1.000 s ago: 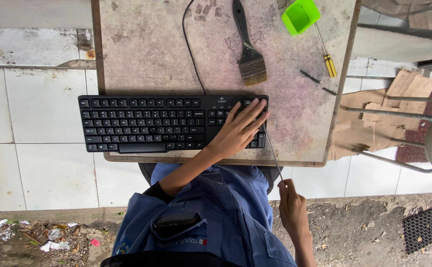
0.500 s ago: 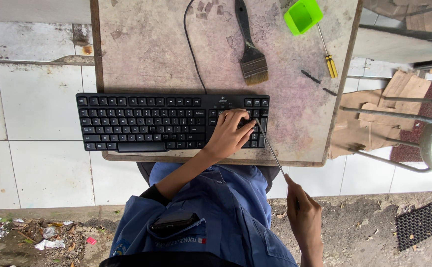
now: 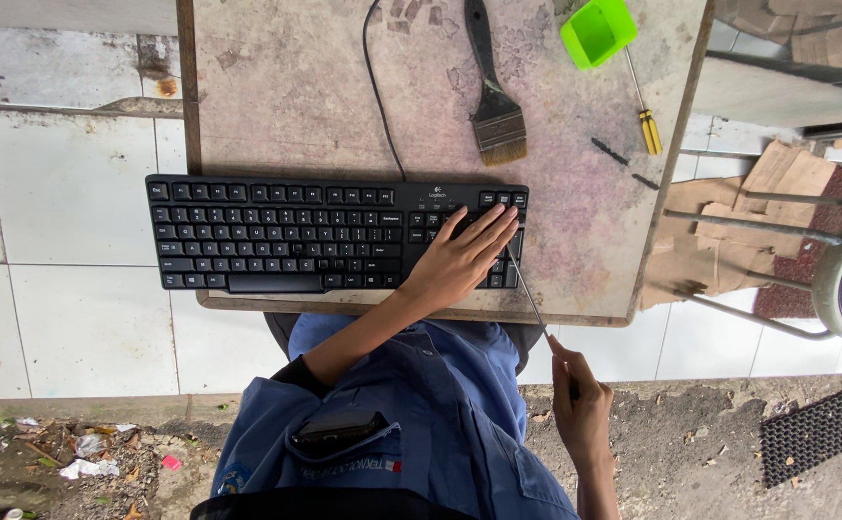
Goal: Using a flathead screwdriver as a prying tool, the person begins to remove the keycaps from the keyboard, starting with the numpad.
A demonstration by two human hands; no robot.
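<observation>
Keyboard (image 3: 286, 236) feels light, stiff (keycaps fragile): my left hand (image 3: 460, 260) presses flat on its right end, right hand (image 3: 580, 404) pinching a thin screwdriver (image 3: 527, 294).

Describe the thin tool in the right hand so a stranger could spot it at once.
Start at the worn table and the black keyboard along its near edge, where the left hand rests on the right-end keys. From that end a thin metal rod slants down off the table edge into the right hand. Unlike the paintbrush and yellow-handled screwdriver farther back, it is bare, needle-slim and held.
</observation>
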